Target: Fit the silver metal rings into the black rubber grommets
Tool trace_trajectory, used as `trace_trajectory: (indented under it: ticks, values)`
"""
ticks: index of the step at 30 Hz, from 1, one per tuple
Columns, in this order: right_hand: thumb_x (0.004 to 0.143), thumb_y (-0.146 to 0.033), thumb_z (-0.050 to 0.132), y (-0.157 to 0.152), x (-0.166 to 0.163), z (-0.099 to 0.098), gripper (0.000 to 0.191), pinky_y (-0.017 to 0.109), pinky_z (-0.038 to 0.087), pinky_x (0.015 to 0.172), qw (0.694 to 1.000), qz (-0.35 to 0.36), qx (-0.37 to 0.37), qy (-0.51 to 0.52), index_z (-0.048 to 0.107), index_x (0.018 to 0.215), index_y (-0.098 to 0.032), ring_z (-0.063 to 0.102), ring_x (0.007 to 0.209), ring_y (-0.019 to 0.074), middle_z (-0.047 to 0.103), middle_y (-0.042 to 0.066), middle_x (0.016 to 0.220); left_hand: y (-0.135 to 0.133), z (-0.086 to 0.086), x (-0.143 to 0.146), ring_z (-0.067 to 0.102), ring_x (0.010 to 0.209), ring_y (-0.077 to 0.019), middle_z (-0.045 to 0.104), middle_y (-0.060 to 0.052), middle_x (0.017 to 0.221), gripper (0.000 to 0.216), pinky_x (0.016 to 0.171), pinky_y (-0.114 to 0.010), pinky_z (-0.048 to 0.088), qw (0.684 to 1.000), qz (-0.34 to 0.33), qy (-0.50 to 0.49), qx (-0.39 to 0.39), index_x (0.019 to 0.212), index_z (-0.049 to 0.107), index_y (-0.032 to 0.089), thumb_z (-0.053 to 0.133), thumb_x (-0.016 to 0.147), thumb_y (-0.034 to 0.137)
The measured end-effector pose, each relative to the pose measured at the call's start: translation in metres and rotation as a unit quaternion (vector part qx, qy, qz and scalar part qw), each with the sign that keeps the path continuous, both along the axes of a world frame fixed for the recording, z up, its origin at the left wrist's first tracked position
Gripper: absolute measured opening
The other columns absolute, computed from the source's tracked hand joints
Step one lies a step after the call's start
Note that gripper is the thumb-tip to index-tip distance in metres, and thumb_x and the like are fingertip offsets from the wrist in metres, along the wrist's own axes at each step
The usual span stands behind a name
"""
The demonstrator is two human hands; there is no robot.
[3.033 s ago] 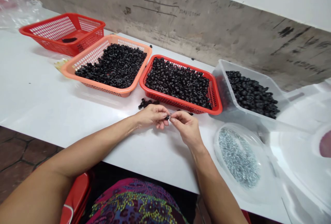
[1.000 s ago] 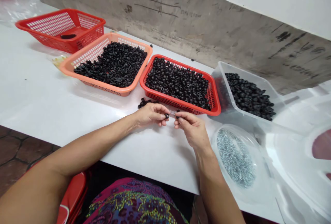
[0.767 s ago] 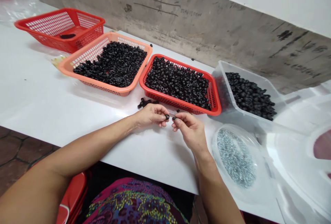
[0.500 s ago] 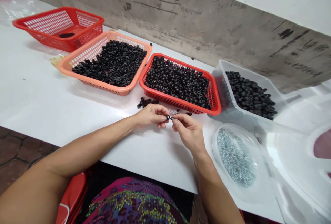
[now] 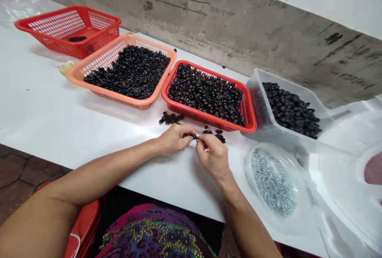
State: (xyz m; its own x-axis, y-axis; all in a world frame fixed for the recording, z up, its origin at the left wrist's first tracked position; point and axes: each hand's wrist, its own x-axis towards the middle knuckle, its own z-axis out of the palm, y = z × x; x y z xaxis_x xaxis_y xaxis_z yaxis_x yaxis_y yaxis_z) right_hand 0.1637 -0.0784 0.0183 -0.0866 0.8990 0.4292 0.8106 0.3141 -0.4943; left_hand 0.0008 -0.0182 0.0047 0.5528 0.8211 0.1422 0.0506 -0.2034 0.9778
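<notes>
Over the white table, my left hand and my right hand meet with their fingertips pinched around a small black part. Both hands are closed on it, one at each end. Its exact kind is too small to make out, and the fingers cover much of it. Just beyond my left hand lies a little pile of black pieces. More loose black pieces lie behind my right hand, beside the red basket full of black ring-like parts.
An orange basket of smaller black pieces stands left of the red one, with another red basket farther left. A clear bin of black parts and a clear tub of tiny silvery pieces stand right. A wall runs behind.
My right hand has turned so that its back faces up more, and my left fingers have closed in. The small black part stays between both hands. More loose pieces show behind my right hand.
</notes>
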Motion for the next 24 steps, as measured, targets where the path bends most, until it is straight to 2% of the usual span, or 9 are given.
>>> trace_trajectory:
  ticks: [3, 7, 10, 13, 16, 18, 20, 24]
  values:
    - [0.085, -0.019, 0.049, 0.0, 0.0, -0.001, 0.019, 0.03, 0.052, 0.063, 1.0, -0.003, -0.014, 0.019, 0.063, 0.073, -0.022, 0.063, 0.066, 0.0181, 0.068, 0.005, 0.07, 0.0, -0.001, 0.0, 0.058, 0.068, -0.0132, 0.068, 0.0, 0.071, 0.022, 0.067, -0.026, 0.046, 0.999, 0.004, 0.016, 0.049, 0.083, 0.073, 0.017, 0.057, 0.076, 0.003]
    - [0.08, -0.022, 0.056, 0.001, 0.004, 0.001, 0.012, 0.027, 0.05, 0.055, 0.986, -0.005, -0.111, 0.124, 0.065, 0.073, -0.022, 0.062, 0.057, 0.016, 0.067, 0.002, 0.063, 0.0, -0.002, 0.0, 0.058, 0.065, -0.0125, 0.07, -0.001, 0.072, 0.024, 0.064, -0.024, 0.045, 0.999, -0.021, 0.009, 0.033, 0.084, 0.075, 0.016, 0.056, 0.077, 0.003]
    - [0.075, -0.026, 0.061, 0.003, 0.007, 0.005, 0.008, 0.027, 0.05, 0.049, 0.953, 0.001, -0.191, 0.234, 0.066, 0.071, -0.02, 0.062, 0.051, 0.0156, 0.066, 0.001, 0.058, -0.001, 0.0, 0.0, 0.057, 0.062, -0.0106, 0.071, -0.001, 0.073, 0.024, 0.059, -0.022, 0.043, 0.999, -0.037, -0.008, -0.008, 0.085, 0.076, 0.015, 0.056, 0.077, 0.005]
    - [0.07, -0.027, 0.069, 0.006, 0.008, 0.009, 0.009, 0.027, 0.051, 0.046, 0.907, 0.0, -0.255, 0.335, 0.066, 0.07, -0.019, 0.062, 0.047, 0.0151, 0.067, 0.001, 0.056, -0.003, 0.006, -0.002, 0.054, 0.056, -0.0091, 0.067, 0.0, 0.065, 0.019, 0.052, -0.019, 0.04, 0.997, -0.047, -0.015, -0.059, 0.082, 0.076, 0.014, 0.058, 0.078, 0.008]
    - [0.067, -0.028, 0.074, 0.009, 0.009, 0.01, 0.013, 0.026, 0.05, 0.043, 0.872, 0.004, -0.286, 0.396, 0.065, 0.067, -0.018, 0.06, 0.043, 0.014, 0.067, 0.001, 0.053, -0.004, 0.012, -0.003, 0.053, 0.052, -0.0084, 0.065, 0.0, 0.061, 0.017, 0.049, -0.019, 0.039, 0.994, -0.055, -0.022, -0.097, 0.08, 0.075, 0.014, 0.059, 0.077, 0.009]
    - [0.067, -0.029, 0.075, 0.01, 0.009, 0.008, 0.015, 0.025, 0.05, 0.042, 0.862, 0.009, -0.294, 0.413, 0.065, 0.067, -0.018, 0.06, 0.042, 0.014, 0.066, 0.001, 0.052, -0.005, 0.015, -0.003, 0.053, 0.051, -0.0087, 0.064, 0.0, 0.059, 0.018, 0.048, -0.019, 0.039, 0.992, -0.056, -0.018, -0.109, 0.079, 0.075, 0.013, 0.058, 0.077, 0.009]
    - [0.069, -0.028, 0.073, 0.009, 0.007, 0.006, 0.013, 0.025, 0.049, 0.042, 0.871, 0.008, -0.296, 0.393, 0.065, 0.068, -0.018, 0.06, 0.042, 0.0141, 0.066, 0.0, 0.052, -0.006, 0.015, -0.003, 0.052, 0.05, -0.0094, 0.063, 0.0, 0.057, 0.019, 0.048, -0.02, 0.037, 0.994, -0.049, 0.005, -0.1, 0.077, 0.075, 0.013, 0.056, 0.077, 0.009]
    - [0.072, -0.023, 0.064, 0.005, 0.001, 0.0, 0.007, 0.024, 0.046, 0.043, 0.94, -0.016, -0.22, 0.261, 0.064, 0.066, -0.02, 0.058, 0.044, 0.013, 0.064, -0.001, 0.051, -0.007, 0.01, 0.0, 0.054, 0.058, -0.0117, 0.065, -0.002, 0.062, 0.022, 0.056, -0.023, 0.039, 0.998, -0.012, 0.05, -0.035, 0.074, 0.074, 0.013, 0.054, 0.075, 0.003]
